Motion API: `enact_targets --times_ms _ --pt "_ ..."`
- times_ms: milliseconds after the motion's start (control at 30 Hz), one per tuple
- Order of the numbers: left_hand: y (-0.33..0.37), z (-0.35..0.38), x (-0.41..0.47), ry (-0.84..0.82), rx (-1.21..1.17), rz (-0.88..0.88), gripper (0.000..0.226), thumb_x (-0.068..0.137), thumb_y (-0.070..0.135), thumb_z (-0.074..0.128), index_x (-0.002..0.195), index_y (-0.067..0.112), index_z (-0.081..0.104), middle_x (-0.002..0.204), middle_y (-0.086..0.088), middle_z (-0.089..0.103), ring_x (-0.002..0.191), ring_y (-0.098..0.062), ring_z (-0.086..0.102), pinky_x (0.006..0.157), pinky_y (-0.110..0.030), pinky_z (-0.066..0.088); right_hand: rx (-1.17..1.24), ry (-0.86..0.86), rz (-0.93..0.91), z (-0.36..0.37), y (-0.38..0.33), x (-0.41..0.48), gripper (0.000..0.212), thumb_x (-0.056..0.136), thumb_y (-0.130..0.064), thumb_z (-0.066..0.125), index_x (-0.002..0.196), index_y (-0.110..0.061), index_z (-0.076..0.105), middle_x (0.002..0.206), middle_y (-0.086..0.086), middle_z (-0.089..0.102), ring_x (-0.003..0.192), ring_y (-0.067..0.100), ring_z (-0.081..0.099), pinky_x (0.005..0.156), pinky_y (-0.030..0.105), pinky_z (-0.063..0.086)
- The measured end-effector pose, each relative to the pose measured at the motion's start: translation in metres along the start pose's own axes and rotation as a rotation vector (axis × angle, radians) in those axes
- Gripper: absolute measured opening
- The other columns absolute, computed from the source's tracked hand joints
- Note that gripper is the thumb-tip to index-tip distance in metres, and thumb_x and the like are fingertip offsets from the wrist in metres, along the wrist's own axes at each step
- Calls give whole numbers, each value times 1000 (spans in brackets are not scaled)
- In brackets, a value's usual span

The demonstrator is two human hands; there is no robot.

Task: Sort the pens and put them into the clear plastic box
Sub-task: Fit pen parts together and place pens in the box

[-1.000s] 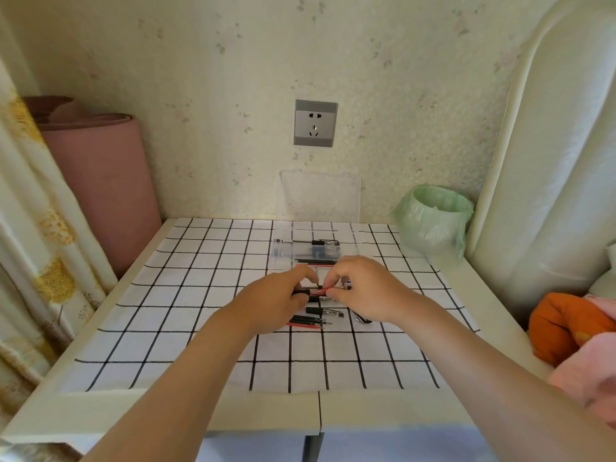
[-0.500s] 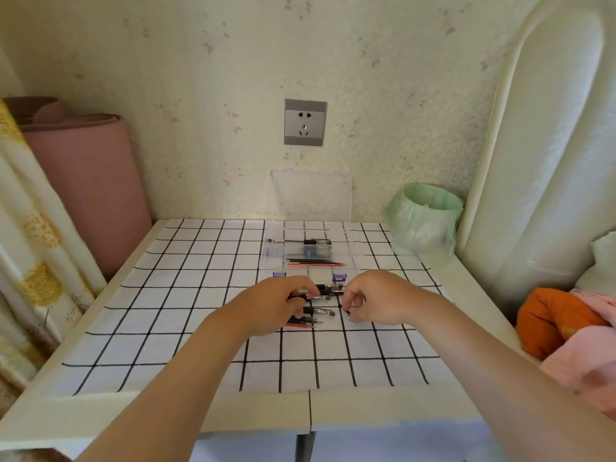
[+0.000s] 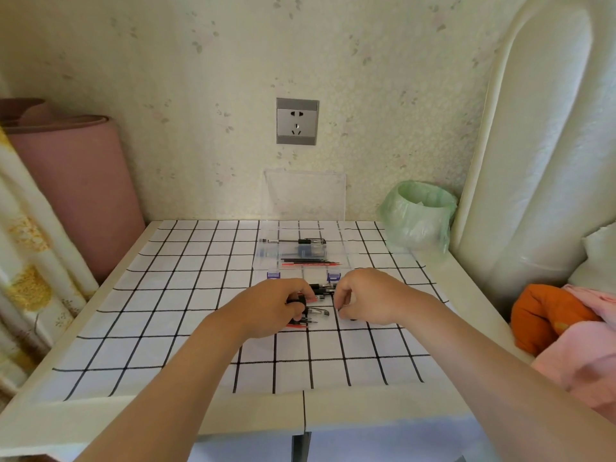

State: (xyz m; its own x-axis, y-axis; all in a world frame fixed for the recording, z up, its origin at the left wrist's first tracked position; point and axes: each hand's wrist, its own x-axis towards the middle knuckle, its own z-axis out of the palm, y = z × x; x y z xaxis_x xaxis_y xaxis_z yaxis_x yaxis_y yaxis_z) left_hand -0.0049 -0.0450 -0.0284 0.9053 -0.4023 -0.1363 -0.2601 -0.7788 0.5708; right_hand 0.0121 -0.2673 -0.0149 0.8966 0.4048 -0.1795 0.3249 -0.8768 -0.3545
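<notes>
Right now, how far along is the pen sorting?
Partly done. The clear plastic box already holds a black pen and thin red and black refills. The left hand grips some loose pens; the right hand curls beside them, its grip hidden. That pile in front of the box is left.

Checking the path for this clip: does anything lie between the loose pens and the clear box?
Nothing visible does. The pens lie just in front of the open box, its lid standing up behind it, with only cloth between. The left hand grips some of them.
</notes>
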Motion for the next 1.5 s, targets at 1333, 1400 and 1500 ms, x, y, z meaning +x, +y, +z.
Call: enact_targets --times_ms 1333,1400,1500 --pt "-3 -8 -2 83 -94 14 10 96 30 58 92 27 67 82 7 70 65 -6 59 62 -23 49 388 207 -62 10 -34 6 10 85 -23 75 92 -30 76 84 -17 69 66 -12 57 59 6 38" --pt "-3 -8 -2 81 -71 32 12 96 30 57 94 27 68 81 9 69 62 -3 57 60 -20 44 361 185 -63 10 -33 6 7 87 -29 72 93 -31 76 83 -20 67 72 -8 58 65 10 39" --pt "-3 -8 -3 71 -45 51 11 96 31 56 91 32 66 79 11 67 60 -2 55 58 -20 43 278 132 -79 10 -31 6 14 92 -37 64 95 -28 75 80 -10 66 68 2 55 64 22 43"
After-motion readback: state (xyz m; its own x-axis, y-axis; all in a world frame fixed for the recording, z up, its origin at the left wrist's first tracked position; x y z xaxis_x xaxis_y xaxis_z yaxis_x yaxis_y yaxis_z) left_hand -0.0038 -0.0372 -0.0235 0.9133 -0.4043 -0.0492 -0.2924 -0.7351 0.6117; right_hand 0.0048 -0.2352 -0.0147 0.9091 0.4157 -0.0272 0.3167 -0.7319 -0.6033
